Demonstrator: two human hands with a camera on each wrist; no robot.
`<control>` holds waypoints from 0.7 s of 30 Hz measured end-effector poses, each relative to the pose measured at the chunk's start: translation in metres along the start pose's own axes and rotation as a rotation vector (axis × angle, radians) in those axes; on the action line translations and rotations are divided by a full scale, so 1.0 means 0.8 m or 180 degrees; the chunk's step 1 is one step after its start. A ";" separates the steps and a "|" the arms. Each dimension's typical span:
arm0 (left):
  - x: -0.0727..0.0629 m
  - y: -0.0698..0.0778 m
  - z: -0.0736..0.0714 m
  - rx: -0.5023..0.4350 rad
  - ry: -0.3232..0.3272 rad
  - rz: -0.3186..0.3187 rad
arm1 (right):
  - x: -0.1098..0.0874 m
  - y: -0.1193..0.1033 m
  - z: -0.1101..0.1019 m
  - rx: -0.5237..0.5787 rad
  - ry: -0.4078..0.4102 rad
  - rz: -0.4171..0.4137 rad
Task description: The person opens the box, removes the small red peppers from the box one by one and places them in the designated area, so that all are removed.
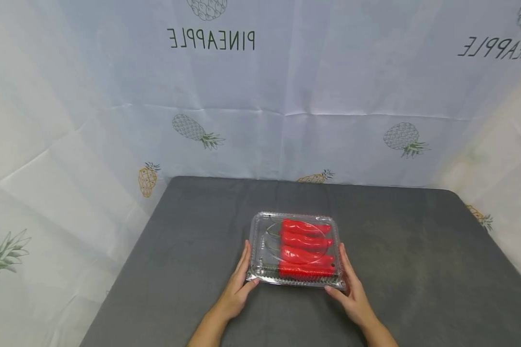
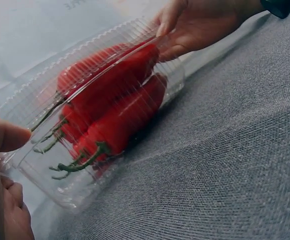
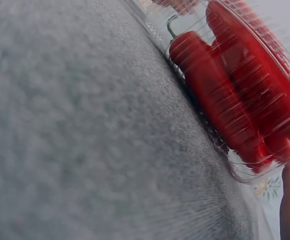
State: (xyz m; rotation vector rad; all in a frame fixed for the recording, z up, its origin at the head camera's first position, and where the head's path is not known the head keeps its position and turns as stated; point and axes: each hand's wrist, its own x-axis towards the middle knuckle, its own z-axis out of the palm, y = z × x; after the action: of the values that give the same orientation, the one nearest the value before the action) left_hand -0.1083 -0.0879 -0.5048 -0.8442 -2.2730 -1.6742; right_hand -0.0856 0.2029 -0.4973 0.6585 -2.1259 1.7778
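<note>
A clear plastic clamshell box (image 1: pixel 254 241) with a ribbed edge holds several red peppers (image 1: pixel 306 242) with green stems. The lid lies over them, and the stems point to the left. My left hand (image 1: pixel 236 292) grips the box's left side, thumb at the near left corner. On the opposite side, my right hand (image 1: pixel 355 300) holds the box, its thumb at the near right corner. In the left wrist view the peppers (image 2: pixel 130 115) show through the box's wall. Whether the box's underside touches the table cannot be told.
The box is over a table covered in dark grey cloth (image 1: pixel 191 231). Behind and at the sides hangs a pale curtain (image 1: pixel 260 86) printed with pineapples and mirrored lettering. A dark band (image 2: pixel 280 6) circles the right wrist.
</note>
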 end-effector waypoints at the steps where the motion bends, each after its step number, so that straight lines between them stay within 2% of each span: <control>1: 0.000 -0.001 0.001 0.0017 -0.0002 0.0013 | -0.001 0.000 -0.001 0.0018 -0.0013 0.0000; 7: -0.002 0.001 -0.002 0.0136 -0.0024 0.0086 | -0.005 -0.003 0.002 -0.0030 0.0112 0.0213; 14: -0.006 0.002 -0.004 0.0420 0.0051 0.0199 | -0.007 -0.004 0.004 -0.0209 0.0112 0.0053; 18: -0.008 0.004 -0.004 0.0540 0.0040 0.0113 | -0.008 -0.003 0.003 -0.0413 0.0132 -0.0030; 21: -0.009 0.005 -0.002 0.0662 0.0110 0.0099 | -0.009 -0.003 0.004 -0.0488 0.0150 -0.0106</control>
State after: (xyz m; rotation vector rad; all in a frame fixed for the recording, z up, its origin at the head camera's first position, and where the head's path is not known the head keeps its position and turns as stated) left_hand -0.1008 -0.0908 -0.5041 -0.7926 -2.3464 -1.3974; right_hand -0.0783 0.2004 -0.4996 0.6024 -2.1799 1.5783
